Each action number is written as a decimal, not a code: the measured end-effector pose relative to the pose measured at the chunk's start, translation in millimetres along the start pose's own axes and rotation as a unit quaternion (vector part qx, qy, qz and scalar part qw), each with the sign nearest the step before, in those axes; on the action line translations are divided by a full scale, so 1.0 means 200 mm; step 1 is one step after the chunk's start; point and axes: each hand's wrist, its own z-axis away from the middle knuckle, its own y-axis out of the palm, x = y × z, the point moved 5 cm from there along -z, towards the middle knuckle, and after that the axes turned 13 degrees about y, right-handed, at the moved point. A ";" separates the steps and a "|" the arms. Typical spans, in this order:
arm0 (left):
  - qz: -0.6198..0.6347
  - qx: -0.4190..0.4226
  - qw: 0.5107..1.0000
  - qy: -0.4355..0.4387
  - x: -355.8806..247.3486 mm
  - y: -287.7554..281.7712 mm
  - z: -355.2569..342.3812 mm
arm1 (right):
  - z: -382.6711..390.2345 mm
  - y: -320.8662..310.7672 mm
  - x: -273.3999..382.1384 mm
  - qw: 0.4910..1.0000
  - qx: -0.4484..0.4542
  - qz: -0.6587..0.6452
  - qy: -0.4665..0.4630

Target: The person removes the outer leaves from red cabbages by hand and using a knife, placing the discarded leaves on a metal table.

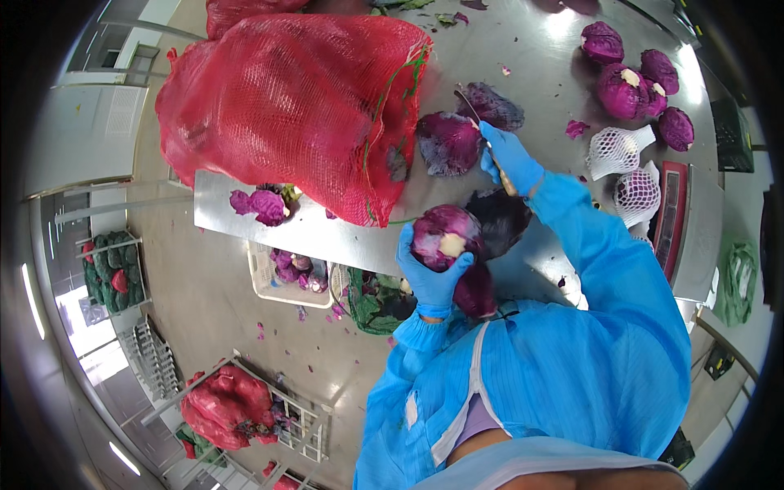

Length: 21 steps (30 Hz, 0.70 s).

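Note:
My left hand [431, 276], in a blue glove, is closed around a red cabbage [441, 229] with its pale cut stem turned up. In my gloved right hand [510, 159] is a knife with a wooden handle [508, 183]; its thin blade points away from me over loose outer leaves. One purple leaf [449, 145] and a darker leaf [496, 108] lie by the blade. Another dark leaf [500, 219] rests right of the held cabbage, and a purple leaf [474, 292] is just below it.
A big red mesh sack [278, 106] covers the table's left side. Several trimmed cabbages [622, 90] sit at far right, above net-wrapped ones [621, 152] and a red-framed device [671, 220]. Below the metal table [343, 243] stands a white crate [263, 286] with cabbages, beside a green mesh sack [367, 314].

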 end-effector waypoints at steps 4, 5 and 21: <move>-0.043 -0.020 0.997 -0.068 -0.04 -0.01 0.05 | 0.37 0.21 -0.34 0.915 -0.097 0.217 -0.327; -0.060 -0.016 0.996 -0.064 -0.08 -0.01 0.01 | 0.46 0.25 -0.38 0.864 -0.122 0.314 -0.374; -0.108 -0.007 0.993 0.049 -0.11 0.08 0.01 | 0.47 0.24 -0.56 0.943 -0.004 0.255 -0.211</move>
